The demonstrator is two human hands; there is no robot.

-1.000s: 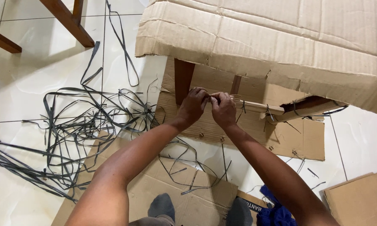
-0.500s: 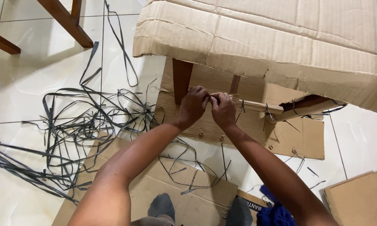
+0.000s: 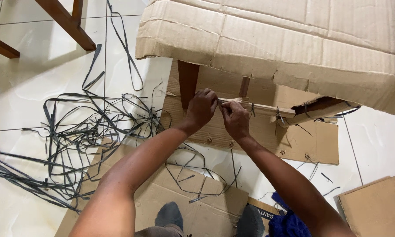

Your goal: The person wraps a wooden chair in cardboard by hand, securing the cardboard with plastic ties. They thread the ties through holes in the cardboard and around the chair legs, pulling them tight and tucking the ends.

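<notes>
Little has shifted since the earlier frames: both hands stay pinched at the same spot. Left hand (image 3: pixel 200 109) and right hand (image 3: pixel 234 119), fingers curled nearly closed, grip the near end of a pale wooden slat (image 3: pixel 263 108) wrapped in cardboard, below the edge of a large cardboard sheet (image 3: pixel 276 44). Black plastic straps (image 3: pixel 74 131) lie tangled on the white tiled floor (image 3: pixel 39 83) to the left, well apart from a brown wooden leg (image 3: pixel 188 83).
</notes>
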